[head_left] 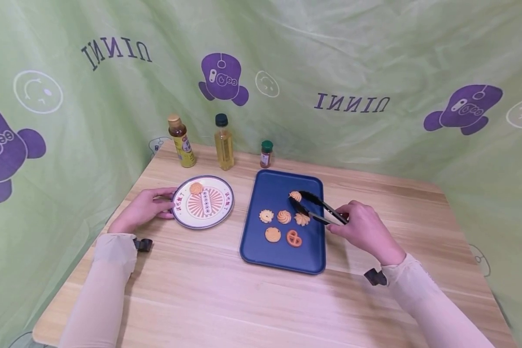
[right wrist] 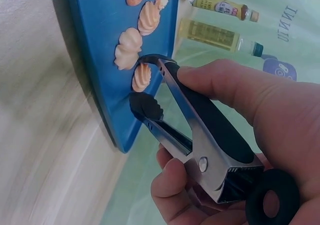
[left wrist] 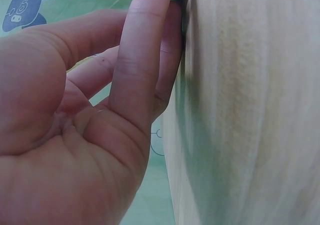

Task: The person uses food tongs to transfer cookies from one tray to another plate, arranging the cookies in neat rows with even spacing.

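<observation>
My right hand (head_left: 365,227) grips black and silver tongs (right wrist: 210,145). The tips of the tongs are spread on either side of a small swirl cookie (head_left: 295,196) near the far end of the blue tray (head_left: 282,258). Several other cookies lie on that tray, among them a pretzel-shaped one (head_left: 293,238), a round one (head_left: 272,235) and a swirled one (head_left: 283,217). At the left, my left hand (head_left: 145,209) holds the rim of a white patterned plate (head_left: 219,212) between thumb and fingers. One round cookie (head_left: 196,188) sits on the plate's far side.
Behind the plate stand a yellow-labelled bottle (head_left: 182,145) and a bottle of yellow oil (head_left: 224,145). A small green-capped spice jar (head_left: 266,154) is just beyond the tray. A green printed curtain (head_left: 330,58) hangs behind the wooden table (head_left: 191,299).
</observation>
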Demonstrator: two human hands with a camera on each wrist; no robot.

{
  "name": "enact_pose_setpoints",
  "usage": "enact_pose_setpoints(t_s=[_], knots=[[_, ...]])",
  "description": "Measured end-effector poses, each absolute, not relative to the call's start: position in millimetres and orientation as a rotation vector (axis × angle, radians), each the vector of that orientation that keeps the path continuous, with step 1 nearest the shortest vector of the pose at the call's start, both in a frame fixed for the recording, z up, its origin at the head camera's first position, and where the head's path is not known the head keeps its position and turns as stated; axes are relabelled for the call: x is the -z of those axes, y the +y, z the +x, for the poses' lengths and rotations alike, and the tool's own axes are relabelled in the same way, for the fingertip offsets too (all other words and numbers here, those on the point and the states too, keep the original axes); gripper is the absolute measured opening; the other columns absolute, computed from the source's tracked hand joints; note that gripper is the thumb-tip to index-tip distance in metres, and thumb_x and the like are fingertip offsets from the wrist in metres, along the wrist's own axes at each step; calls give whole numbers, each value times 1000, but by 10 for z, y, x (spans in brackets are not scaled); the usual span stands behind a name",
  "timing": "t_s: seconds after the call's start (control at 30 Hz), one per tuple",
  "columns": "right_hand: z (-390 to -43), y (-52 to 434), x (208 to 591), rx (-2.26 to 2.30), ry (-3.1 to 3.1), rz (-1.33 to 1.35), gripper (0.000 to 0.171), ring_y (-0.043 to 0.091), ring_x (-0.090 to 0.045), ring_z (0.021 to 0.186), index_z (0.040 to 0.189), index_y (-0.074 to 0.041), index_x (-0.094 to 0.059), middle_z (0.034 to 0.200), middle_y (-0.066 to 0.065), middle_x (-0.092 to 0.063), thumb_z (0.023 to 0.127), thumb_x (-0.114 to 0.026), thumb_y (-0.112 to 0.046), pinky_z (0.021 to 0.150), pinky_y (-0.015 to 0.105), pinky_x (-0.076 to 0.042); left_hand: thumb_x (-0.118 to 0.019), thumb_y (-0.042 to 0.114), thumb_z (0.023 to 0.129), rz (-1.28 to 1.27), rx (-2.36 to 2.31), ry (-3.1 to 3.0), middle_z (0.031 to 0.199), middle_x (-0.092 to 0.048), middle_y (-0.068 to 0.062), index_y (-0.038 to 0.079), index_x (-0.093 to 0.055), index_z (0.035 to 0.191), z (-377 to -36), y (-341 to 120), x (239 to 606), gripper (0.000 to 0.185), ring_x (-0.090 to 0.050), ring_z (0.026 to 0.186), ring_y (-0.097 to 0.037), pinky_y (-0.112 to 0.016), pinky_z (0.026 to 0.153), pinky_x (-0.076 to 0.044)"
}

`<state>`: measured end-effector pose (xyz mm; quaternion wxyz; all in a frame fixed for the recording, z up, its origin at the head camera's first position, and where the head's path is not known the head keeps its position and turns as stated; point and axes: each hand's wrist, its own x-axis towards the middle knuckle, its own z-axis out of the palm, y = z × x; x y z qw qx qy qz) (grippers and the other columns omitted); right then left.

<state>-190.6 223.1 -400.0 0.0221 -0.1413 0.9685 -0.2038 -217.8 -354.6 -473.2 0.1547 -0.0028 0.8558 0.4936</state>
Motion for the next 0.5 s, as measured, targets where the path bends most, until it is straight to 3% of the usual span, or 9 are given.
enact_pose_setpoints(t_s=[0.5], knots=[[-2060, 1892, 3985, 709, 2949, -461, 48, 25, -66, 83, 124, 6, -81, 106, 18, -75, 93, -89, -29, 71, 35, -59, -65, 7, 112, 3, -1418, 2468, 168, -48, -36, -3, -42, 169, -2174, -3544, 4752, 63, -78, 106, -11, -26, 89, -73]])
